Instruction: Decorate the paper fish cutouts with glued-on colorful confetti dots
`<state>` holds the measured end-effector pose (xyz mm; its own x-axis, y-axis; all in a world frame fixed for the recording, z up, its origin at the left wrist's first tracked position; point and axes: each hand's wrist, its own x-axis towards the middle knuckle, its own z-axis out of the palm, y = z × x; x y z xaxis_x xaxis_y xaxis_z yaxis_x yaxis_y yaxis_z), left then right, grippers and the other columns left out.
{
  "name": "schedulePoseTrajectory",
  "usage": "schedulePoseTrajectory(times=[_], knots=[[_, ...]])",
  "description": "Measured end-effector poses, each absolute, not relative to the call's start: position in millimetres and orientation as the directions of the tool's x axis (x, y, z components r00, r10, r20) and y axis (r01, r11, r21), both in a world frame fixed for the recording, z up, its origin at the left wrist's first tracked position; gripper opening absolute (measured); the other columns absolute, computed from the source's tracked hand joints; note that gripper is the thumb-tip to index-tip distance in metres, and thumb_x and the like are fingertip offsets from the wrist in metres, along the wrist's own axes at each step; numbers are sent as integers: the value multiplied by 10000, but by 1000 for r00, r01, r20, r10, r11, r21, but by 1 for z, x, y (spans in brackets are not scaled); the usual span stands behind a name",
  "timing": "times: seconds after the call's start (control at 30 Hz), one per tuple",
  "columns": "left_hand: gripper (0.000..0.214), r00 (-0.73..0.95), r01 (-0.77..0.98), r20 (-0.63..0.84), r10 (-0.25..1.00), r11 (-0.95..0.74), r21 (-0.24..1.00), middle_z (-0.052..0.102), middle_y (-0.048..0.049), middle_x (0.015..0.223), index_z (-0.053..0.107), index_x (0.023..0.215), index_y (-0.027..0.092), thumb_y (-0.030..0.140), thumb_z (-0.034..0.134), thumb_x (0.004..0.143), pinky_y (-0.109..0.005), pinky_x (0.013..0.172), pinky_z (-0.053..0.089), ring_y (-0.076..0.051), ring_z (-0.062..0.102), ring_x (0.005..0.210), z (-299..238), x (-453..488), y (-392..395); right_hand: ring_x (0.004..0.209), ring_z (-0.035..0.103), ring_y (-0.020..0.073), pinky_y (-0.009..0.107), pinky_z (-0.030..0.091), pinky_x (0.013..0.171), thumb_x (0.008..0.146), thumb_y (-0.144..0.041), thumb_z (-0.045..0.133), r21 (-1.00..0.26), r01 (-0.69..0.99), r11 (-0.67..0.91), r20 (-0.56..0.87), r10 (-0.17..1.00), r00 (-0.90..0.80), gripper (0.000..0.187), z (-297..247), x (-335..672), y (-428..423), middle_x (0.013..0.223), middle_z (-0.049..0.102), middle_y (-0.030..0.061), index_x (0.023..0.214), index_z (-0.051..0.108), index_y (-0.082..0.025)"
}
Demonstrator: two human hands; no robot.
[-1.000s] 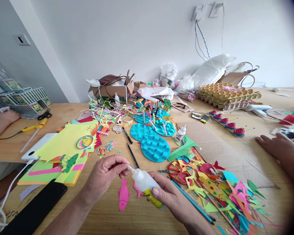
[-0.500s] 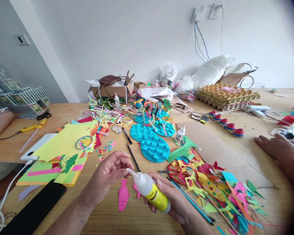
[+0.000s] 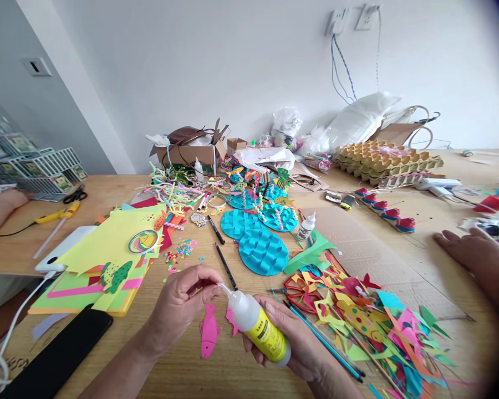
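My right hand is wrapped round a glue bottle with a yellow label, tilted with its nozzle up and to the left. The thumb and forefinger of my left hand pinch the tip of that nozzle; whether a small cap sits between them I cannot tell. On the table below lies a pink paper fish with a drawn eye. A second pink paper piece is partly hidden behind the bottle. A black pen lies just beyond my hands.
Blue woven paper discs lie ahead. Scissors and paper scraps spread to the right, near a cardboard sheet. Coloured paper and a black phone are left. Other people's hands rest at both sides.
My left hand's fingers have curled in closer round the nozzle tip, and the raised fingers have folded down. The bottle has barely shifted in my right hand.
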<state>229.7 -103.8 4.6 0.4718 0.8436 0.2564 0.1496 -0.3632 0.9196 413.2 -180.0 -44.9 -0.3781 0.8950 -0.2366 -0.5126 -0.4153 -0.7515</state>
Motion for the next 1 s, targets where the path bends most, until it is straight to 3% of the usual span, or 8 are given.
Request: schedulePoseTrajectory(times=[0.17,0.3,0.4,0.53,0.63,0.8,1.0], knots=[[84,474,157,301,827,-416,895,596,2,681,590,756,182,167,513,788,-201,585,444,-116,553,610,4,228,-105,421,547,102,163,366,363,743,-549,515,-733,-522,-436,-242,884,-399,486,-47,413,-180,621,636,62,963,528,-116],[101,519,-16,104,848,-112,994,551,19,598,564,724,165,230,531,795,-190,544,416,-100,514,572,5,232,-105,400,547,101,158,384,348,743,-548,513,-708,-549,-444,-204,873,-443,509,-52,413,-178,600,633,67,978,535,-97],[110,563,-117,-37,826,124,985,568,11,603,572,750,149,256,596,761,-184,550,406,-95,515,580,7,234,-106,399,555,107,156,389,342,734,-543,531,-698,-571,-433,-189,880,-436,505,-57,415,-177,602,638,82,953,543,-89],[178,623,-190,-62,779,229,955,613,-12,724,597,876,172,267,640,733,-191,612,428,-108,561,669,7,231,-105,430,571,108,151,395,358,733,-531,546,-697,-592,-405,-180,898,-402,476,-61,419,-176,632,645,92,909,563,-89],[244,595,-184,-36,803,180,966,617,-14,781,606,924,190,260,670,699,-200,623,439,-117,569,691,7,230,-105,439,572,109,159,401,372,724,-534,557,-709,-582,-399,-191,902,-387,476,-61,420,-176,639,644,87,895,570,-90],[65,548,15,21,836,-35,999,594,2,611,639,730,160,222,623,716,-194,537,430,-105,528,565,10,231,-103,432,561,108,162,393,369,724,-524,562,-724,-562,-401,-200,901,-385,459,-59,419,-176,624,640,79,901,561,-100],[97,563,160,91,821,-216,963,602,2,566,629,667,168,212,567,727,-199,512,436,-113,535,519,16,230,-97,458,564,110,163,398,372,705,-501,597,-742,-558,-372,-172,910,-377,446,-52,419,-175,633,625,62,895,574,-99]])
